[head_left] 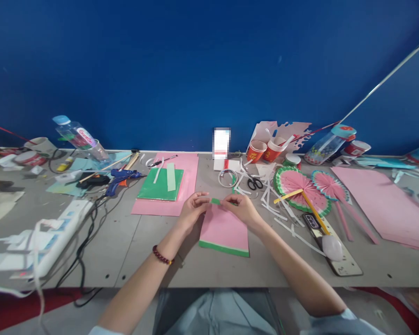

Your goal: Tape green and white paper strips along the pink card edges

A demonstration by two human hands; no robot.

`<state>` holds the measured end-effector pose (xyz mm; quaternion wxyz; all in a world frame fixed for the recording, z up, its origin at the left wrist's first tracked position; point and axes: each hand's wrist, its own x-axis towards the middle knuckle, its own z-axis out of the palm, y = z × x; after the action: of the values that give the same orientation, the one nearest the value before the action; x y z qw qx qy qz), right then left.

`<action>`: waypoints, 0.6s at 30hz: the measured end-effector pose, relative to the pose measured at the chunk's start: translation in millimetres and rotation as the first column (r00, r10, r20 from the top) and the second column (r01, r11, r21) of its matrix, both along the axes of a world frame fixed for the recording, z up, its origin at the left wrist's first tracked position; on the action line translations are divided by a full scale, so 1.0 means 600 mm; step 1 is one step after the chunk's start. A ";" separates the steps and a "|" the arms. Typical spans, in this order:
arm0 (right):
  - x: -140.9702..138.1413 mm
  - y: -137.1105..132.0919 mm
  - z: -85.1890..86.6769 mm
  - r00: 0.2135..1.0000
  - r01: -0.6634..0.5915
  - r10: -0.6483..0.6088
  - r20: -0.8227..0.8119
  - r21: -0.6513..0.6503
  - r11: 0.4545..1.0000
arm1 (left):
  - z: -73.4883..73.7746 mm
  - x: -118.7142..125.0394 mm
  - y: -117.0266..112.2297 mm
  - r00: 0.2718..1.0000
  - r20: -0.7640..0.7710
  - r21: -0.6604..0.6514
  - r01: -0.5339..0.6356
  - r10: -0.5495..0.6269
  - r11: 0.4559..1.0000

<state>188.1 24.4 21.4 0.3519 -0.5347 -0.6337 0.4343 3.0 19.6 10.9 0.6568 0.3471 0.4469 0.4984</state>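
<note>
A pink paper sheet (224, 228) with a green band along its near edge lies in front of me. A short piece of green strip (215, 201) shows at its far edge, between my hands. My left hand (194, 207) pinches the far left corner, with thumb and fingers closed on the edge. On the far right corner, my right hand (240, 208) holds the same edge, its fingers curled over it. The fingertips hide both far corners. Close beyond the right hand are black-handled scissors (254, 183) and a roll of clear tape (228, 178).
Left stand a green paper pack (160, 184) on pink paper, a blue glue gun (122, 179) and a power strip (61, 237). Right are white paper scraps (274, 204), watermelon-pattern paper fans (300, 190), a phone (345, 260), red paper cups (256, 151) and pink paper (387, 204).
</note>
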 end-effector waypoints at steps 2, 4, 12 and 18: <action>-0.002 -0.001 -0.003 0.999 0.018 -0.019 0.030 0.021 1.000 | 0.000 0.000 0.000 1.000 -0.013 0.021 0.015 -0.015 1.000; -0.005 -0.002 -0.005 0.998 0.030 -0.032 0.056 0.039 0.999 | 0.001 0.000 0.000 0.999 -0.023 0.037 0.025 -0.024 0.999; -0.005 -0.004 -0.001 0.996 0.044 -0.048 0.073 0.052 0.998 | -0.001 0.000 0.000 0.998 -0.039 0.048 0.046 -0.044 0.998; -0.005 -0.004 -0.005 0.996 0.049 -0.052 0.069 0.045 0.998 | -0.001 0.000 -0.001 0.998 -0.042 0.060 0.058 -0.056 0.997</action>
<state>184.9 22.1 18.6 0.3517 -0.5576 -0.6413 0.3925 3.2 19.1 10.2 0.6508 0.3894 0.4345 0.4858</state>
